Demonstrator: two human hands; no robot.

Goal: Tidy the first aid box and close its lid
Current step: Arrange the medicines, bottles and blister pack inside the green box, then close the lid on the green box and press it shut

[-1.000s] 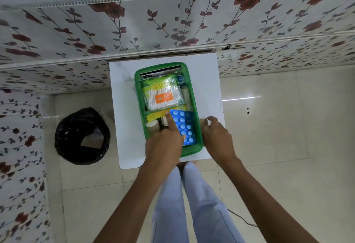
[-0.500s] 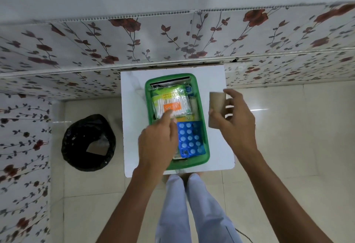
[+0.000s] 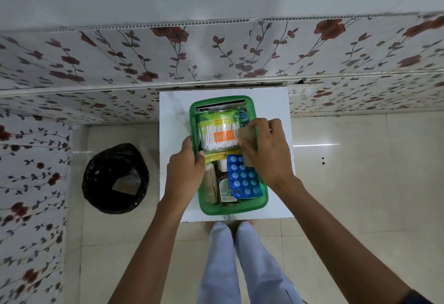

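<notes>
Black bin beside table, hands (both) over green box

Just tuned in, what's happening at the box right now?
A person is packing the open green first aid box on the white table. The right hand holds a tan roll over the box's right side, beside the cotton swab pack. The left hand grips the left rim. No lid is visible.

A small white table stands against floral wall panels on glossy cream floor tiles.
</notes>
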